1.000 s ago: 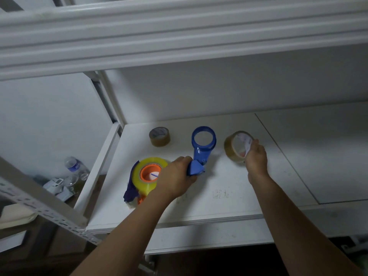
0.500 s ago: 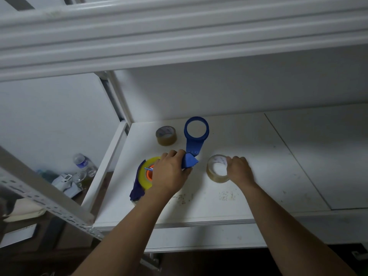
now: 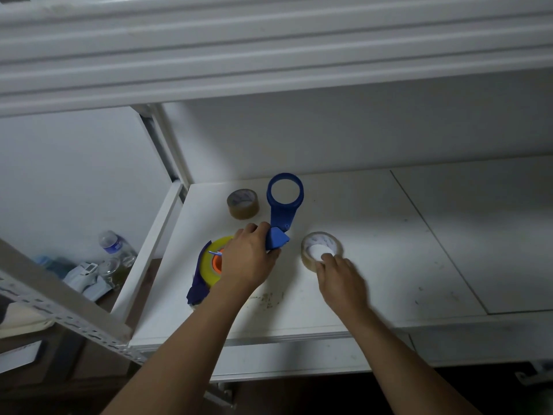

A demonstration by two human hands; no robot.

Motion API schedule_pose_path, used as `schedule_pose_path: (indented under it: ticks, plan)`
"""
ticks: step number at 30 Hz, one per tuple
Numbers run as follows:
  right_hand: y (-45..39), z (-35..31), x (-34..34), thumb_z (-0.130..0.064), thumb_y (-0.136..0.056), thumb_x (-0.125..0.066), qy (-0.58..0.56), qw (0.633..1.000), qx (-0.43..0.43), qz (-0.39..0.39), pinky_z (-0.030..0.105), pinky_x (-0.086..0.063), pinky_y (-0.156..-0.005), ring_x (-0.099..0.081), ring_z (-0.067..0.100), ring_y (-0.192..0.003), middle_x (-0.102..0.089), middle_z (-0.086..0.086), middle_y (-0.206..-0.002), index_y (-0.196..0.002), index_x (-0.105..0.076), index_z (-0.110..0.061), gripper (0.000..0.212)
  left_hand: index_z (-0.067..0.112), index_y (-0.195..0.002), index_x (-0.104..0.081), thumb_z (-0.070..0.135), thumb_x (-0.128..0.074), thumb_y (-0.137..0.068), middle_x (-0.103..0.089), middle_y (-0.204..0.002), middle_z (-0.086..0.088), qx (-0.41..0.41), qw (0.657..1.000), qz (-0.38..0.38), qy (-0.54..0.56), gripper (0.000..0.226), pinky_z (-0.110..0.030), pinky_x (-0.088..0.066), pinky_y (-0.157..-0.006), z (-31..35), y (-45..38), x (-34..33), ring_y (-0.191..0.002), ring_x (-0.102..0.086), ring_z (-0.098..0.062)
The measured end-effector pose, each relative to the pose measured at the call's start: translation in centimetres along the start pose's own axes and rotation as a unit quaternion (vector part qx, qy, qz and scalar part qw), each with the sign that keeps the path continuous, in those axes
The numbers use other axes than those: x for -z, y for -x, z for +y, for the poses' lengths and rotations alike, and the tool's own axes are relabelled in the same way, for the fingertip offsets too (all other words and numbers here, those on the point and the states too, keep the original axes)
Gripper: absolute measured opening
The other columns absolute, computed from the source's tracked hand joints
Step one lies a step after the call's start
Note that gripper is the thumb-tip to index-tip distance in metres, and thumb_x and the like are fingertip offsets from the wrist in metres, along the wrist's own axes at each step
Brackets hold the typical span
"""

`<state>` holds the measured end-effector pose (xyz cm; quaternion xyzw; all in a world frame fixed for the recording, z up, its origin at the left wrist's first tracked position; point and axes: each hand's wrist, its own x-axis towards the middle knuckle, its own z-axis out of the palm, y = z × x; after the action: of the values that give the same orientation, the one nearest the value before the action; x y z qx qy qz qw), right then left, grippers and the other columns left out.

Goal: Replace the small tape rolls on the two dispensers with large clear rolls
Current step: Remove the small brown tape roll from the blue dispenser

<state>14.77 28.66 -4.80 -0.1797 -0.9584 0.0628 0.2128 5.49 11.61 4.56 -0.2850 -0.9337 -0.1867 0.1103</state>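
Observation:
An empty blue tape dispenser (image 3: 282,212) lies on the white shelf (image 3: 389,265), ring end away from me. My left hand (image 3: 250,260) grips its near, wedge-shaped end. To the right, a small clear tape roll (image 3: 307,259) lies flat on the shelf. My right hand (image 3: 341,280) touches its near rim with its fingertips. Left of my left hand, a second dark blue dispenser (image 3: 196,290) carries a large yellowish clear roll (image 3: 209,265) with an orange core, partly hidden by my hand. A small brown roll (image 3: 243,205) stands behind it.
A thick white shelf beam (image 3: 269,55) hangs overhead. A white upright (image 3: 167,151) and side rail bound the shelf on the left. Below left, past a slotted metal rail (image 3: 59,307), lie a water bottle (image 3: 112,242) and some clutter. A seam splits the shelf on the right.
My right hand brought the small clear roll down from the air, laid it flat on the shelf and drew back to its near rim. My left hand stayed on the blue dispenser.

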Motion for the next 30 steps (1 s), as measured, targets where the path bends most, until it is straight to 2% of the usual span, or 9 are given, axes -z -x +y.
schedule_pose_path:
  ticks: [4, 7, 10, 15, 20, 22, 24, 27, 30]
  plan:
    - [-2.1, -0.6, -0.7, -0.015, -0.087, -0.062, -0.054, 0.998, -0.033, -0.032, 0.029, -0.042, -0.056, -0.061, 0.029, -0.079, -0.067, 0.009, -0.087, -0.097, -0.064, -0.01, 0.012, 0.021, -0.109, -0.054, 0.043, -0.063, -0.084, -0.061, -0.096, -0.001, 0.009, 1.0, -0.005, -0.004, 0.034, -0.028, -0.033, -0.061, -0.3, 0.0, 0.0, -0.078, -0.044, -0.014]
    - [-3.9, -1.6, -1.1, -0.015, -0.09, -0.057, -0.063, 0.997, -0.02, -0.051, 0.03, -0.043, -0.066, -0.06, 0.03, -0.092, -0.065, 0.011, -0.101, -0.105, -0.064, -0.007, 0.019, 0.021, -0.109, -0.055, 0.043, -0.063, -0.085, -0.062, -0.097, -0.001, 0.01, 1.0, -0.006, -0.001, 0.034, -0.028, -0.035, -0.062, -0.6, 0.0, 0.2, -0.081, -0.05, -0.017]
    - [-6.1, -2.7, -1.6, -0.014, -0.093, -0.051, -0.109, 0.991, -0.04, -0.069, 0.027, -0.038, -0.07, -0.059, 0.03, -0.098, -0.064, 0.012, -0.112, -0.113, -0.062, -0.007, 0.024, 0.022, -0.11, -0.055, 0.043, -0.063, -0.085, -0.061, -0.098, 0.001, 0.016, 1.0, -0.01, 0.002, 0.033, -0.03, -0.041, -0.063, -1.2, 0.2, 0.6, -0.085, -0.054, -0.019]
    - [-9.6, -3.6, -3.1, -0.009, -0.091, -0.047, -0.278, 0.945, -0.106, -0.138, 0.034, -0.047, -0.089, -0.057, 0.032, -0.111, -0.058, 0.011, -0.13, -0.132, -0.052, -0.013, 0.041, 0.025, -0.103, -0.055, 0.045, -0.064, -0.082, -0.062, -0.09, 0.002, 0.021, 1.0, -0.001, -0.006, 0.03, -0.037, -0.051, -0.066, -2.3, 0.6, 0.7, -0.079, -0.056, -0.02]
    - [-13.5, -3.7, -4.8, -0.008, -0.088, -0.042, -0.322, 0.907, -0.152, -0.225, 0.037, -0.047, -0.092, -0.056, 0.032, -0.112, -0.057, 0.015, -0.13, -0.133, -0.047, -0.009, 0.045, 0.027, -0.102, -0.055, 0.046, -0.061, -0.083, -0.061, -0.087, 0.004, 0.011, 1.0, -0.008, -0.016, 0.028, -0.034, -0.047, -0.065, -2.7, 0.9, 0.7, -0.077, -0.054, -0.018]
    - [-14.6, -3.6, -5.3, -0.008, -0.087, -0.042, -0.355, 0.887, -0.171, -0.242, 0.041, -0.048, -0.095, -0.055, 0.032, -0.115, -0.053, 0.014, -0.134, -0.139, -0.039, -0.013, 0.052, 0.027, -0.103, -0.054, 0.045, -0.061, -0.084, -0.06, -0.088, 0.004, 0.008, 1.0, -0.009, -0.014, 0.027, -0.031, -0.045, -0.065, -2.7, 1.0, 0.8, -0.078, -0.053, -0.017]
    - [-14.8, -3.8, -4.6, -0.007, -0.088, -0.043, -0.373, 0.872, -0.189, -0.254, 0.039, -0.048, -0.092, -0.054, 0.033, -0.114, -0.049, 0.013, -0.137, -0.145, -0.028, -0.016, 0.06, 0.027, -0.104, -0.055, 0.044, -0.061, -0.084, -0.06, -0.089, 0.005, 0.007, 1.0, -0.009, -0.009, 0.027, -0.029, -0.042, -0.064, -2.7, 1.0, 0.8, -0.078, -0.052, -0.015]
    - [-14.4, -3.6, -4.1, -0.009, -0.09, -0.043, -0.352, 0.877, -0.191, -0.264, 0.034, -0.045, -0.081, -0.057, 0.034, -0.106, -0.052, 0.015, -0.131, -0.146, -0.026, -0.018, 0.059, 0.026, -0.105, -0.055, 0.043, -0.062, -0.084, -0.06, -0.089, 0.004, 0.005, 1.0, -0.01, -0.009, 0.028, -0.029, -0.043, -0.065, -2.7, 1.1, 0.9, -0.08, -0.054, -0.017]
    - [-13.8, -3.5, -3.3, -0.005, -0.089, -0.042, -0.349, 0.883, -0.169, -0.264, 0.036, -0.047, -0.083, -0.057, 0.032, -0.104, -0.052, 0.014, -0.129, -0.148, -0.024, -0.019, 0.063, 0.026, -0.106, -0.055, 0.043, -0.062, -0.084, -0.061, -0.09, 0.004, 0.004, 1.0, -0.015, -0.01, 0.028, -0.029, -0.044, -0.065, -2.7, 1.0, 0.8, -0.078, -0.052, -0.016]
